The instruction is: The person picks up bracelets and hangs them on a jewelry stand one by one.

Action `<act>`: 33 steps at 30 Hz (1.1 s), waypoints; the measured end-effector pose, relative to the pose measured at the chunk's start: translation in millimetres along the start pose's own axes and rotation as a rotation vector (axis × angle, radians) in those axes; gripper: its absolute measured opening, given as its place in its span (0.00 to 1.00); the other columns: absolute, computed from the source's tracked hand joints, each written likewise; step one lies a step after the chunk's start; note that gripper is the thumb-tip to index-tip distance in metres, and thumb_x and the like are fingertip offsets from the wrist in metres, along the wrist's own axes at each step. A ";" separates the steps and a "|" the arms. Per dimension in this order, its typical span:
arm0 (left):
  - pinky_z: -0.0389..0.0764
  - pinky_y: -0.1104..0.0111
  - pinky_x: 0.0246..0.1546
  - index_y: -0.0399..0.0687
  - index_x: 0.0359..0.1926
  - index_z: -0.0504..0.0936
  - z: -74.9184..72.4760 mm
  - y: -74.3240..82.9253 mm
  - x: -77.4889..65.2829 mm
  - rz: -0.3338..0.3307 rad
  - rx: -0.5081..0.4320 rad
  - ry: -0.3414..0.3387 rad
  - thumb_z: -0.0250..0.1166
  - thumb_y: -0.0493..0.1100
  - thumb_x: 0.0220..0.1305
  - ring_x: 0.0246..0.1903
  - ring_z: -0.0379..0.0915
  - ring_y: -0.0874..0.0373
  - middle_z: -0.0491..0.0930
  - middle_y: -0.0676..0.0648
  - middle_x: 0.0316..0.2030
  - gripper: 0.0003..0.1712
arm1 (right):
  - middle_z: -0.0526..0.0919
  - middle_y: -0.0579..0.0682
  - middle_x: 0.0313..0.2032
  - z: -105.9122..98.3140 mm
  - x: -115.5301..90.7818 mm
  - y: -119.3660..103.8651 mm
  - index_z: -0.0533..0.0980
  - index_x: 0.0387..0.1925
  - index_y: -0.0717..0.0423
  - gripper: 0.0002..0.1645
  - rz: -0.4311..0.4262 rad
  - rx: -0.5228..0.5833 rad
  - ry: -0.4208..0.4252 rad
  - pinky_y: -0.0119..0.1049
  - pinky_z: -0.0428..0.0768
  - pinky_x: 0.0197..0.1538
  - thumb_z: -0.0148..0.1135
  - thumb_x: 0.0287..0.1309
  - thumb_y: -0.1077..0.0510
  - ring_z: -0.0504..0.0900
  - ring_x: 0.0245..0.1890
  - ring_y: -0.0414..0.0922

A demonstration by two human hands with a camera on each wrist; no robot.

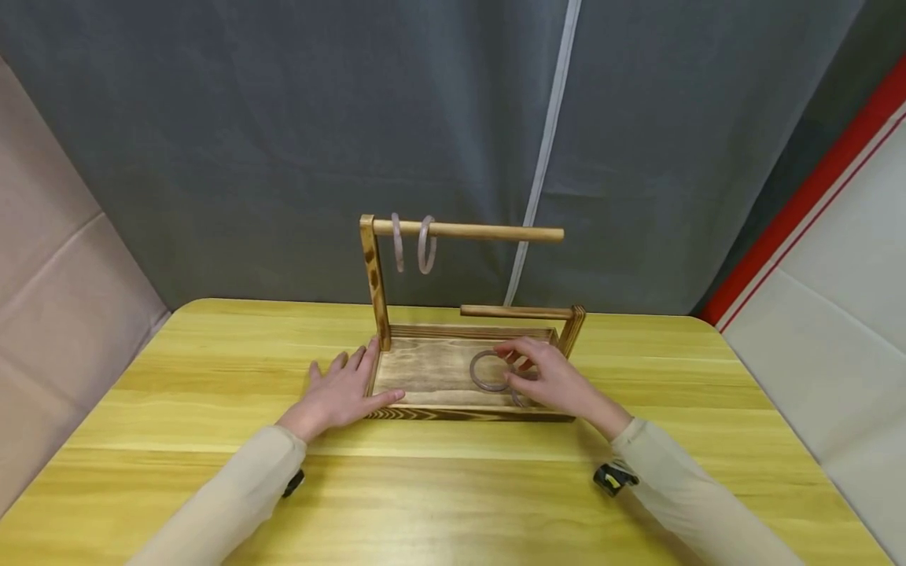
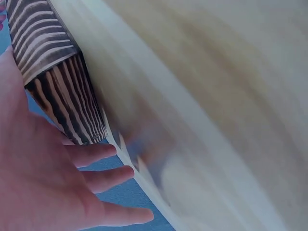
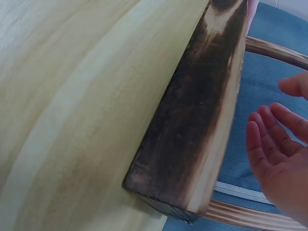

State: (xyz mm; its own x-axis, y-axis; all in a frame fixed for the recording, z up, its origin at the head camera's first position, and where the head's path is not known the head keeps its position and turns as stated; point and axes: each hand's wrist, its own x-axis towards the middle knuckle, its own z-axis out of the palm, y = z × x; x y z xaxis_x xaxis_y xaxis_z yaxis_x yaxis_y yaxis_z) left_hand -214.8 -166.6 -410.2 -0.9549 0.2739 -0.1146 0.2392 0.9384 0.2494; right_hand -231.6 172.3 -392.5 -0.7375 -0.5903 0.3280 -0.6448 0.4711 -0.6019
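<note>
Four fingers and a thumb fan out on the left hand (image 1: 336,397), and that hand lies low at the left end of the wooden tray (image 1: 467,414), thumb stretched over the front corner, index finger alongside the foot of the left post (image 1: 375,283). Over to the right hand (image 1: 541,377): it comes in across the tray's front right part, wrist above the rim, fingers softly bent. In the right wrist view, thumb and fingertips stand apart, and whether they touch a bangle I cannot tell. The hands themselves are well apart.

And right by those fingertips, a bangle (image 1: 473,371) on the tray floor! A second bangle (image 1: 517,397) shows just beside it, partly hidden under the hand. Up top, two hanging bangles (image 1: 422,248) circle the upper bar (image 1: 502,232), both near its left end; the rod runs on rightward to a free tip. The lower bar (image 1: 517,312) reaches left from the right post (image 1: 572,330), its tip free too, behind the right hand. Tabletop (image 1: 453,487) spreads in front and to both sides; close behind the tray comes the table's back edge, then the grey curtain (image 1: 283,157).
</note>
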 end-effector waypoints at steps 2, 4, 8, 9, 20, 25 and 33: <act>0.39 0.27 0.56 0.46 0.77 0.34 0.1 -0.8 0.7 0.000 -0.008 -0.011 0.43 0.81 0.58 0.67 0.48 0.29 0.52 0.34 0.71 0.62 | 0.79 0.63 0.47 1.4 0.2 1.2 0.74 0.55 0.67 0.22 0.007 0.003 -0.010 0.47 0.81 0.43 0.64 0.57 0.69 0.80 0.41 0.55; 0.40 0.27 0.56 0.46 0.77 0.33 0.5 -1.5 1.0 -0.003 -0.019 -0.022 0.43 0.82 0.57 0.67 0.47 0.29 0.51 0.34 0.72 0.63 | 0.79 0.64 0.47 2.7 0.5 2.4 0.73 0.55 0.68 0.23 0.013 0.005 -0.025 0.48 0.81 0.43 0.64 0.57 0.70 0.80 0.41 0.57; 0.41 0.28 0.57 0.47 0.76 0.31 1.3 -2.7 1.5 -0.003 -0.047 -0.042 0.42 0.82 0.56 0.68 0.44 0.29 0.50 0.33 0.72 0.64 | 0.78 0.65 0.47 5.7 1.0 4.5 0.72 0.56 0.71 0.24 0.030 0.000 -0.053 0.50 0.80 0.43 0.64 0.56 0.70 0.79 0.43 0.59; 0.41 0.28 0.57 0.47 0.76 0.30 1.4 -3.0 1.7 -0.003 -0.052 -0.046 0.43 0.82 0.56 0.68 0.44 0.29 0.49 0.33 0.72 0.64 | 0.78 0.65 0.47 6.3 1.2 5.0 0.72 0.56 0.70 0.25 0.038 -0.005 -0.061 0.50 0.80 0.43 0.64 0.56 0.69 0.79 0.43 0.59; 0.43 0.28 0.57 0.47 0.76 0.29 0.6 -0.9 1.4 -0.003 -0.086 -0.081 0.46 0.80 0.58 0.68 0.41 0.28 0.47 0.32 0.72 0.63 | 0.76 0.59 0.53 12.3 4.3 6.4 0.73 0.58 0.65 0.28 0.111 -0.119 -0.093 0.50 0.77 0.47 0.67 0.56 0.61 0.77 0.48 0.56; 0.42 0.28 0.57 0.47 0.76 0.28 2.8 -0.7 2.0 -0.003 -0.097 -0.088 0.46 0.80 0.57 0.68 0.41 0.28 0.47 0.32 0.72 0.64 | 0.75 0.61 0.54 13.7 3.5 10.0 0.73 0.58 0.66 0.29 0.126 -0.135 -0.088 0.49 0.76 0.45 0.68 0.55 0.60 0.77 0.44 0.53; 0.41 0.27 0.56 0.48 0.76 0.27 1.7 -2.0 3.8 -0.001 -0.101 -0.088 0.47 0.80 0.58 0.68 0.41 0.28 0.47 0.32 0.72 0.64 | 0.71 0.66 0.57 14.4 5.1 14.0 0.70 0.61 0.68 0.35 0.195 -0.148 -0.107 0.51 0.76 0.49 0.70 0.54 0.57 0.79 0.42 0.50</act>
State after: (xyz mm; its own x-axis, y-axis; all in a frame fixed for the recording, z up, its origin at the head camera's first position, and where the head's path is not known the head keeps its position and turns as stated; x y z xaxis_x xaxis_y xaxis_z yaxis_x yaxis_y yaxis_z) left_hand -218.6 -167.1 -412.8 -0.9352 0.2941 -0.1974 0.2147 0.9139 0.3444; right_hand -241.5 166.4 -409.7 -0.8305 -0.5410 0.1325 -0.5205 0.6691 -0.5305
